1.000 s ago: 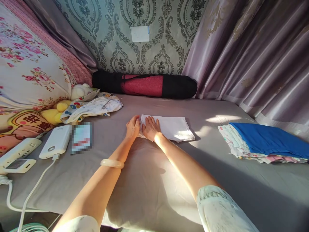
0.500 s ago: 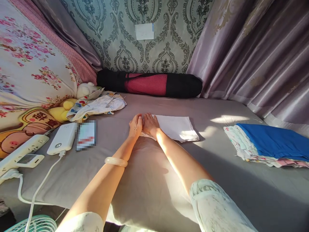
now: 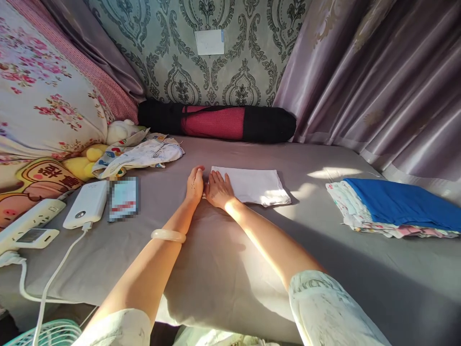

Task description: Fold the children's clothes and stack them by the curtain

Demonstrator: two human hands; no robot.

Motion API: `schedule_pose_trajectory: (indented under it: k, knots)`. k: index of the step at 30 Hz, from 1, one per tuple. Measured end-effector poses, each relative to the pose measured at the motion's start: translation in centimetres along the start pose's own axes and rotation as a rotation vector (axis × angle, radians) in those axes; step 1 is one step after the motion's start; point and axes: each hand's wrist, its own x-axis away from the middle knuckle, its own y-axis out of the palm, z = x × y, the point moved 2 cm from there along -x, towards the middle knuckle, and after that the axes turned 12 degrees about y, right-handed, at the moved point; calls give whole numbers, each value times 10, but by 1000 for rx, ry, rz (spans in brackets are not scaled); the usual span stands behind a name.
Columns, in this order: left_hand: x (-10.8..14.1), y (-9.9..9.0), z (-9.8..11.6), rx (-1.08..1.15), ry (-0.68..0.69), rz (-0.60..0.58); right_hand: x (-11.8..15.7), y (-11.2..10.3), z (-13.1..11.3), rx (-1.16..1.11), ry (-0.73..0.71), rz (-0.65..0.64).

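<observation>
A white folded cloth (image 3: 254, 185) lies flat in the middle of the grey-covered surface. My right hand (image 3: 218, 189) rests palm down on its left end, fingers stretched out and covering part of that edge. Just left of the cloth, my left hand (image 3: 195, 185) stands on its side with the palm turned inward and the fingers extended. It is at the cloth's left edge; whether it touches the fabric I cannot tell. A pale bangle (image 3: 168, 235) sits on my left forearm.
Folded clothes with a blue piece on top (image 3: 403, 204) lie at the right. A black and red bag (image 3: 216, 123) lies along the wall. At the left are a crumpled patterned cloth (image 3: 144, 156), a power bank (image 3: 86, 204) with its cable, and a power strip (image 3: 32, 223).
My hands have drawn slightly apart, and the cloth's far left corner now shows beside my right fingers. The whole view has shifted a little.
</observation>
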Motion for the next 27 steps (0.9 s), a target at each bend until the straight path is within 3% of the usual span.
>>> schedule_pose_trajectory:
  k: [5,10,13,15,17,22,27]
  knots:
    - [-2,-2,2,-30,7,-33,-3,-8,4,-94,11,-31]
    - [-3,2,14,-244,-40,-167,7,-32,46,-105,99,5]
    - [8,17,36,-442,160,-283,20,-46,80,-4,131,55]
    - [19,32,52,-523,365,-415,27,-50,96,57,125,67]
    - [31,47,62,-605,474,-552,33,-49,105,105,104,62]
    - [45,64,63,-736,415,-772,38,-37,110,112,139,6]
    - [44,62,63,-743,375,-816,38,-35,109,86,164,-29]
